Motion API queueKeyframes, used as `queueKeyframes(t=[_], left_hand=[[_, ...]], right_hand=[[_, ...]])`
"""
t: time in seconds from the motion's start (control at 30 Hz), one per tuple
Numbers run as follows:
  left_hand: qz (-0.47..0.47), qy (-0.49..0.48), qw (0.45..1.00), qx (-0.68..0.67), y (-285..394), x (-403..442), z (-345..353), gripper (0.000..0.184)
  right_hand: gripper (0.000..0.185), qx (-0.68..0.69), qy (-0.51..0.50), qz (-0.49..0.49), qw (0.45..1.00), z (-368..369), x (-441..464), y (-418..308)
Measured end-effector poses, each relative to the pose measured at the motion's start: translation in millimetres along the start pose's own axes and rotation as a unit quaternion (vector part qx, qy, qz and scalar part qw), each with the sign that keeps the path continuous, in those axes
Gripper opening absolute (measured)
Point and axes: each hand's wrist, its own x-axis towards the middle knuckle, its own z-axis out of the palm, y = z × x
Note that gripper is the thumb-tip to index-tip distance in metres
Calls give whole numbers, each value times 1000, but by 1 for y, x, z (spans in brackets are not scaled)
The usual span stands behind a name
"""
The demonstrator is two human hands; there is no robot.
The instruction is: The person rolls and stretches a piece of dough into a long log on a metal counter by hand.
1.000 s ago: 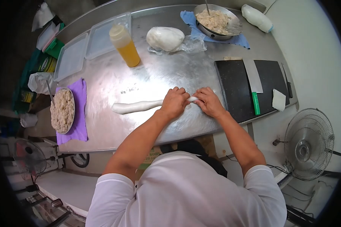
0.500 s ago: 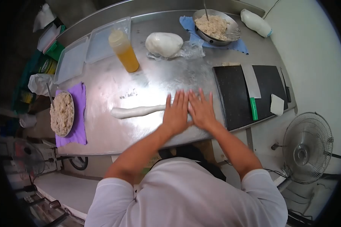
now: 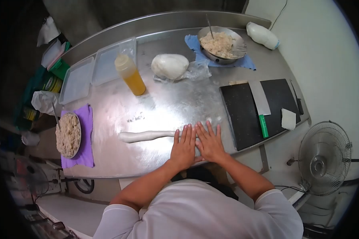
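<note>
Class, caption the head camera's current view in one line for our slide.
Left hand and right hand lie flat over one end of a white roll, a bottle beyond.

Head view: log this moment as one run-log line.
hands: flat, side by side; white roll: right end hidden; knife: on black board

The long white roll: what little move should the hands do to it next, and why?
Maybe slide the left hand and right hand a bit leftward along the long white roll, then roll gently. Both hands lie flat, side by side, toward its right, and its left end looks fatter than the part beside the left hand.
</note>
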Motion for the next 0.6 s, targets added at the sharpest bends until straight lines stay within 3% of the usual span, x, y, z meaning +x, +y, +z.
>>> queueKeyframes(t=[0.1,0.2,0.23,0.3,0.37,0.43,0.5,0.57,0.6], left_hand=[[-28,-2,1000,8,-7,34,-12,131],[-43,-108,993,-20,-36,74,-35,135],[-55,-102,993,8,-45,72,-56,136],[-83,-30,996,31,-83,53,-72,141],[-136,-35,990,27,-103,13,-93,138],[-152,-103,980,78,-103,-18,-83,135],[-172,-133,974,60,-101,-30,-68,132],[-141,0,987,82,-102,-43,-49,135],[-135,-2,987,82,-98,-56,-47,138]], right_hand=[[75,-40,-28,13,999,-9,25,10],[68,-38,-55,42,997,-34,77,27],[68,-32,-67,39,996,-40,78,26],[66,41,44,75,995,-60,81,20],[66,58,63,66,994,-52,79,-5],[67,-2,26,-30,999,-31,85,-43],[67,38,13,-92,995,-8,98,-81],[69,39,-1,-102,994,4,93,-97],[70,28,-23,-95,995,-3,84,-101]])
